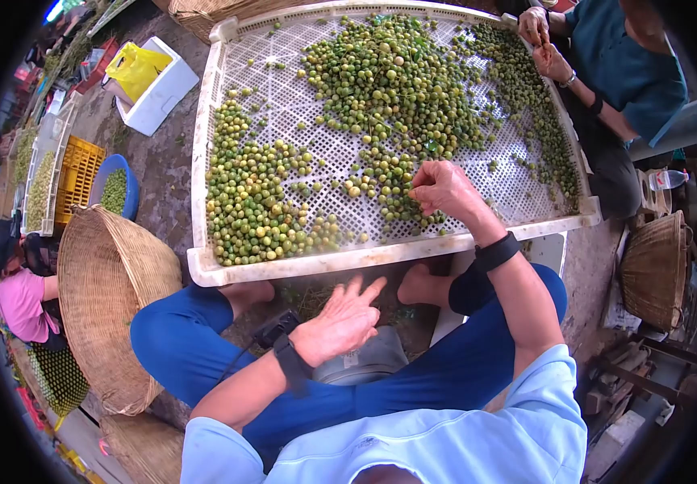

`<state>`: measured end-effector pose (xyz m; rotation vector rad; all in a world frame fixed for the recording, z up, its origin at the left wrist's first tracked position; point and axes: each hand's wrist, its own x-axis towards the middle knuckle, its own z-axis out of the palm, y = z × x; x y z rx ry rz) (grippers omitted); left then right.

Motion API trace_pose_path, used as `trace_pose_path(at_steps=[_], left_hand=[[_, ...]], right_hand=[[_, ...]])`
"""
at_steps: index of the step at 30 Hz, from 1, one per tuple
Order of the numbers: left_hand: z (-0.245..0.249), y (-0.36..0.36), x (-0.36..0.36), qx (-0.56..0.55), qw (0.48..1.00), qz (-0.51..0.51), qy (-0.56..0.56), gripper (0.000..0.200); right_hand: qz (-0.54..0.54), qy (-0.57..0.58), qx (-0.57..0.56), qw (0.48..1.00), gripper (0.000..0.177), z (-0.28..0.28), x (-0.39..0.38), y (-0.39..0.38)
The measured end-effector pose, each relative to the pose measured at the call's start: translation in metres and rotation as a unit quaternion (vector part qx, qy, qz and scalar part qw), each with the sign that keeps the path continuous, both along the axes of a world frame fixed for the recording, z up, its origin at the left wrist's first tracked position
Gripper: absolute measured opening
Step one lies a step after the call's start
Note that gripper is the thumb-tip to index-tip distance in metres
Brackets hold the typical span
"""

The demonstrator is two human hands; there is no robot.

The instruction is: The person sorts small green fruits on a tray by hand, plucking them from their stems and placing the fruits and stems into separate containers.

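Note:
A large white perforated tray (pixel 284 105) lies in front of me, covered with small green and yellowish fruits (pixel 389 81). My right hand (pixel 444 189) rests on the tray near its front edge, fingers curled down into a cluster of fruits; whether it grips any I cannot tell. My left hand (pixel 340 323) hovers below the tray's front rim over my lap, fingers spread, holding nothing. Both wrists wear black bands. A sorted heap of fruits (pixel 260 202) fills the tray's left side.
Another person's hands (pixel 546 44) work at the tray's far right corner. A woven basket (pixel 110 306) stands at my left, another basket (pixel 657 270) at right. A blue bowl of fruits (pixel 114 189), a yellow crate (pixel 78 173) and a white box (pixel 159 85) sit on the ground at left.

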<state>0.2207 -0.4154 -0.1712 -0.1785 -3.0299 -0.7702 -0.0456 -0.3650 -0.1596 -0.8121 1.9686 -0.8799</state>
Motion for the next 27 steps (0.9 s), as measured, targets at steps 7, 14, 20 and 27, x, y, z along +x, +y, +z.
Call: trace_pose_path(at_steps=[7, 14, 20, 27], left_hand=[[0.021, -0.012, -0.017, 0.194, 0.979, 0.053, -0.042, 0.02], [0.038, -0.015, -0.015, 0.219, 0.97, 0.071, -0.083, 0.017], [0.048, -0.054, -0.049, 0.242, 0.93, 0.277, 0.016, 0.006], [0.017, -0.094, -0.078, 0.133, 0.916, 0.377, 0.018, 0.011]], right_hand=[[-0.006, 0.021, -0.001, 1.0, 0.011, -0.004, 0.002, 0.001], [0.033, 0.172, -0.026, 0.984, 0.009, -0.018, 0.001, 0.001], [0.039, 0.271, -0.085, 0.958, 0.008, -0.02, 0.008, -0.004], [0.219, -0.016, -0.153, 0.963, 0.014, 0.059, 0.047, 0.003]])
